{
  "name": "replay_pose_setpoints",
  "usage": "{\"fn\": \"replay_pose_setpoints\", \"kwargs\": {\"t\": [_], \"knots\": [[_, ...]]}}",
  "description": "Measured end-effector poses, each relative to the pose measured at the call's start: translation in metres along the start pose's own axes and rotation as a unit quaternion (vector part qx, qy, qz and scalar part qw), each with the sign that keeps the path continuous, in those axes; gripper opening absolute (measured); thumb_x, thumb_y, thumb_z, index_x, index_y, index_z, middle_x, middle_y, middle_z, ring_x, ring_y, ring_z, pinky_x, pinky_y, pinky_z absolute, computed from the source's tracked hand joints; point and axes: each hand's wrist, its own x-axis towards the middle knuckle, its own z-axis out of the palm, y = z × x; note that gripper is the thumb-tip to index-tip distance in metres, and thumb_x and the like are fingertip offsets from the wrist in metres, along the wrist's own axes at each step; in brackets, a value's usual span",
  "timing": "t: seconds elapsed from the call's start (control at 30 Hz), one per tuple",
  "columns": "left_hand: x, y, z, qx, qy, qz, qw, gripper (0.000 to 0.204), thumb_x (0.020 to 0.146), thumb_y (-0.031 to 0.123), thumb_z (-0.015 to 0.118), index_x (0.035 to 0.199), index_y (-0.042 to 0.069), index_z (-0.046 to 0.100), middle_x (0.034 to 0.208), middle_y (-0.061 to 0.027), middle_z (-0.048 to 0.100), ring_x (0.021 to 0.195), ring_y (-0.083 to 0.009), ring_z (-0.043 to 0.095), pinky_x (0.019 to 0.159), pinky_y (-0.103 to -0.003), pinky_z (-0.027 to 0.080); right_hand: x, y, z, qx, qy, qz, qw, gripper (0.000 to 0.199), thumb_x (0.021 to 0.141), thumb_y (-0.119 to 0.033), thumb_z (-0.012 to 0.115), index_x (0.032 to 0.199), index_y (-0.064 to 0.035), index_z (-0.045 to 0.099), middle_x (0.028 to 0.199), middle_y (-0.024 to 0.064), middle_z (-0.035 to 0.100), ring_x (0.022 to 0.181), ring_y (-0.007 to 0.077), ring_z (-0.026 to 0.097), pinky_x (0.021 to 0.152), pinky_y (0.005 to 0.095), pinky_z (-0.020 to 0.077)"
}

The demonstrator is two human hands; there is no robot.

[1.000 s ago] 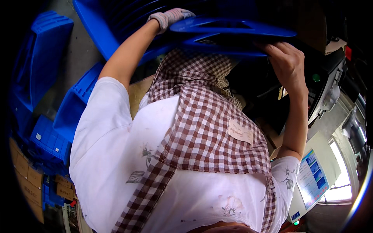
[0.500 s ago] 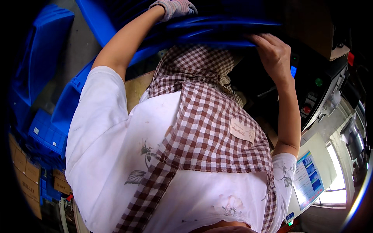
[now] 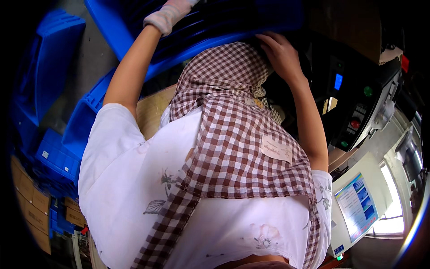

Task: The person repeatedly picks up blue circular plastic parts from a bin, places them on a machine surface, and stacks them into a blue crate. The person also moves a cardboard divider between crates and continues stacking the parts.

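A large blue plastic bin (image 3: pixel 204 42) spans the top of the view, in front of my body. Dark, long curved edges lie in rows inside it; I cannot make out what they are. Over its left part is my left hand (image 3: pixel 172 14), in a pale striped glove that leaves the wrist bare. Its fingertips run to the upper picture edge, so their grip is hidden. My bare right hand (image 3: pixel 283 54) is at the bin's near rim, towards the right end, fingers stretched forward and slightly apart. I see nothing held in it.
Blue bins (image 3: pixel 56 67) stand on the left, with more stacked lower (image 3: pixel 56 152). Cardboard boxes (image 3: pixel 33 201) are piled at lower left. To the right is a black machine panel with a red button (image 3: pixel 355 123) and a small lit display (image 3: pixel 338 81). A poster (image 3: pixel 357 207) hangs beyond.
The dark blue, motion-blurred pieces between my hands have gone from there. My left hand has moved left and up, and my right hand has come left to the bin's near rim.
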Motion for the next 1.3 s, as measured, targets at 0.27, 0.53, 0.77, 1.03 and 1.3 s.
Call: {"fn": "replay_pose_setpoints", "kwargs": {"t": [0.27,0.53,0.77,1.03,1.3], "knots": [[-0.043,-0.023,0.023,0.155,-0.035,0.018,0.987,0.028,0.095,0.016,0.051,0.12,0.009,0.061,0.112,-0.0107,0.066,0.109,-0.0218,0.061,0.095,-0.032,0.047,-0.066,-0.007,-0.011,0.197,0.002,0.186,0.963,0.024,0.088,-0.008,0.062,0.111,-0.0094,0.066,0.111,0.0121,0.064,0.093,0.0289,0.065,0.076,0.0345,0.0525],[-0.013,-0.014,0.106,0.433,-0.015,0.141,0.89,0.04,0.088,0.02,0.057,0.125,0.005,0.051,0.116,-0.0197,0.061,0.106,-0.0351,0.059,0.09,-0.043,0.048,-0.096,-0.028,0.001,0.254,0.046,0.251,0.933,0.023,0.087,-0.004,0.062,0.109,-0.0076,0.067,0.106,0.0127,0.065,0.084,0.0238,0.065,0.071,0.0298,0.0511],[0.041,-0.035,0.113,0.493,-0.081,-0.001,0.866,0.02,0.088,0.011,0.053,0.102,0.006,0.065,0.102,-0.0202,0.067,0.099,-0.0348,0.065,0.082,-0.043,0.053,-0.102,-0.048,-0.003,0.255,0.035,0.294,0.921,0.024,0.088,-0.003,0.06,0.112,-0.0051,0.066,0.106,0.012,0.065,0.089,0.0219,0.066,0.076,0.0287,0.0511],[0.016,0.025,0.098,0.484,-0.049,0.061,0.872,0.033,0.084,0.023,0.061,0.113,0.007,0.058,0.106,-0.0172,0.065,0.099,-0.0358,0.062,0.085,-0.045,0.051,-0.108,-0.047,0.0,0.27,0.074,0.3,0.912,0.023,0.087,-0.005,0.062,0.109,-0.0064,0.067,0.104,0.0115,0.065,0.081,0.0225,0.065,0.071,0.0292,0.0506],[0.04,-0.019,0.068,0.551,-0.04,0.012,0.834,0.024,0.087,0.012,0.054,0.11,0.006,0.057,0.106,-0.0172,0.066,0.099,-0.0337,0.064,0.079,-0.044,0.053,-0.105,-0.048,-0.004,0.265,0.059,0.303,0.913,0.022,0.088,-0.006,0.062,0.109,-0.0061,0.067,0.102,0.0117,0.066,0.083,0.0228,0.065,0.071,0.0302,0.0504]]}}
